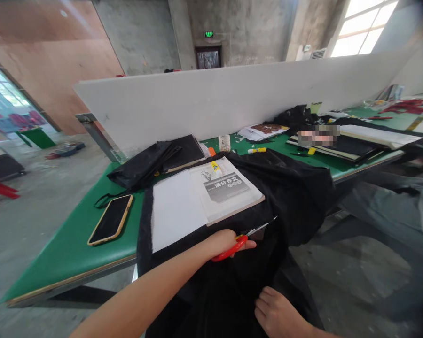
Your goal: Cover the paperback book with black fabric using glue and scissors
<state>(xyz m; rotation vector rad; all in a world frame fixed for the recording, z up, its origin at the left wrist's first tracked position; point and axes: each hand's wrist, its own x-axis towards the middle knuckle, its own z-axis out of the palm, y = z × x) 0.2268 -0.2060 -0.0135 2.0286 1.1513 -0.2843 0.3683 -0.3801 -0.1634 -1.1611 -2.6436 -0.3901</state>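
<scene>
My left hand (231, 243) is closed around the red handles of a pair of scissors (234, 248). Their blades point up and right, over black fabric (299, 202) by the table's front edge. My right hand (277, 307), lower down, has its fingers curled on the hanging part of the same fabric and seems to grip it. An open book (232, 190) lies on the spread fabric, a white sheet (176, 206) on its left side and a printed page on its right. On that page rests a yellow glue stick (215, 166).
A phone (111, 219) lies on the green table (74, 244) at left. Behind the book are a black-covered book (185, 152), a clear cup (224, 143) and another glue stick (256, 150). A white panel (197, 103) borders the back. Someone's hand (315, 136) is over books at right.
</scene>
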